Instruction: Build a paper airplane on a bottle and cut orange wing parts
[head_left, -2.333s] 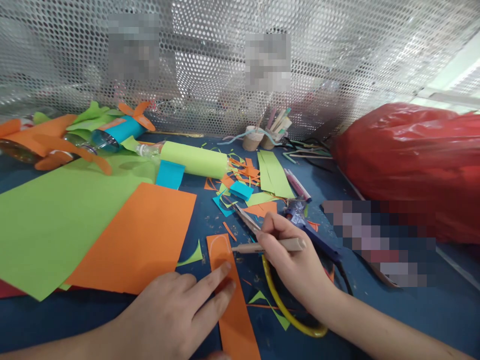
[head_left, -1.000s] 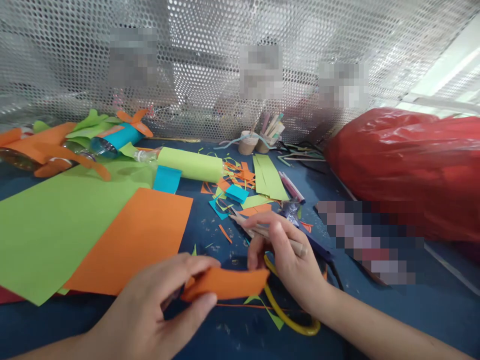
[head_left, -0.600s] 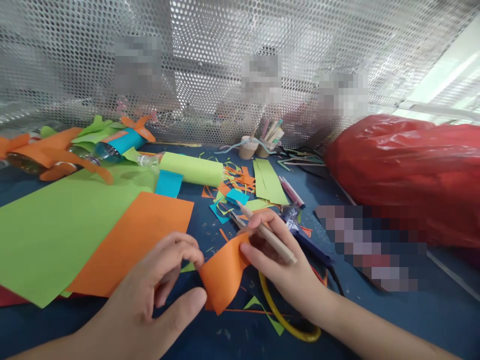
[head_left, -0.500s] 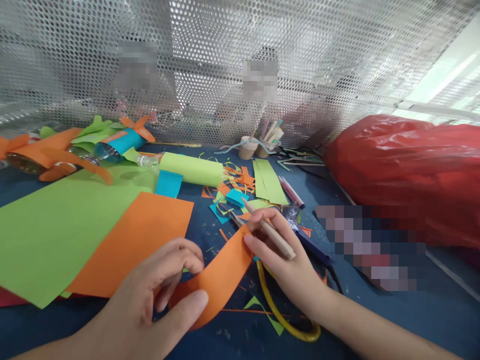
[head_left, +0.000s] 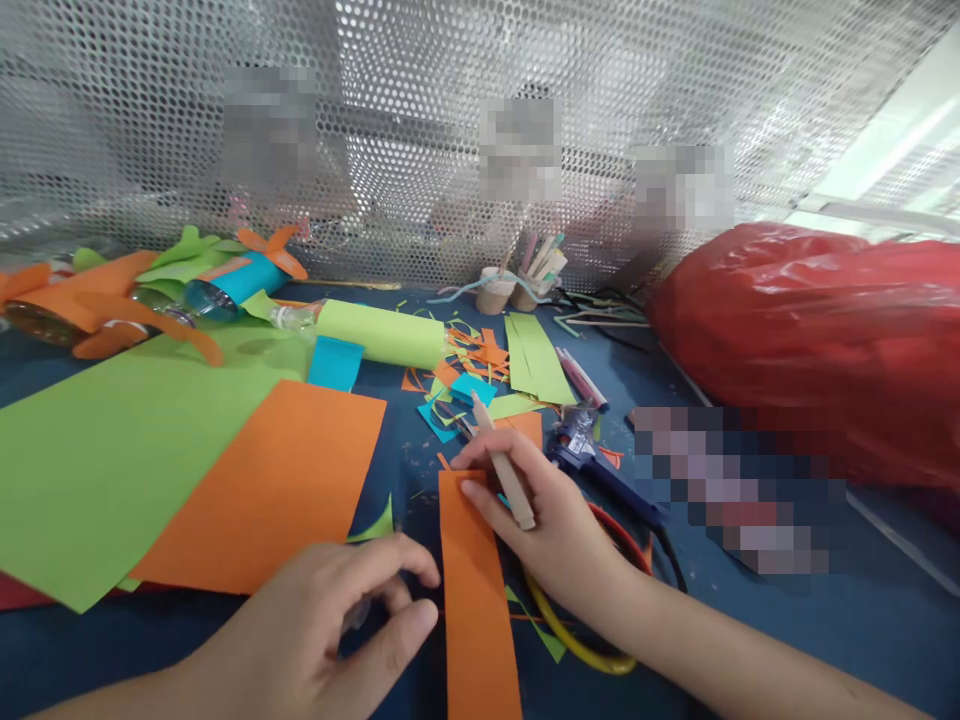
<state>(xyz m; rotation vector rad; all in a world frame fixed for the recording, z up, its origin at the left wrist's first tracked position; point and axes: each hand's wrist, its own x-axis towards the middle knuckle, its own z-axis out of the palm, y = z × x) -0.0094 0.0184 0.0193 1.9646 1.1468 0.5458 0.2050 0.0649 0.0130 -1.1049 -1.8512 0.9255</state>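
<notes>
Pinching the top end of an orange strip (head_left: 476,600) between thumb and fingers, the right hand (head_left: 577,535) also holds a pale pen (head_left: 506,480) in its grip, the tip pointing up and away from the paper. The left hand (head_left: 315,620) waits just beside the strip's left edge with its grip moderately wide, thumb and fingers parted and holding nothing that shows; whether a fingertip brushes the paper is hard to tell. The strip runs toward the near side of the tabletop (head_left: 416,685), its lower end out of view. As for progress, it looks straight-edged and uncut where visible, and its upper face shows no drawn line, so any marking or shaping of that face seems undone. Other pieces appear much further along: a bottle in a green wrap (head_left: 382,334) lies beyond the hands, and a bottle in a blue wrap (head_left: 244,284) lies farther left, near an orange bladed piece (head_left: 279,250). Cut scraps (head_left: 491,350) are scattered beyond the right hand, with scissors (head_left: 466,429), partly hidden, near its fingers. An orange sheet (head_left: 277,490) overlaps a large green sheet (head_left: 135,430), and a blue glue gun (head_left: 611,480) lies beyond the right wrist.
</notes>
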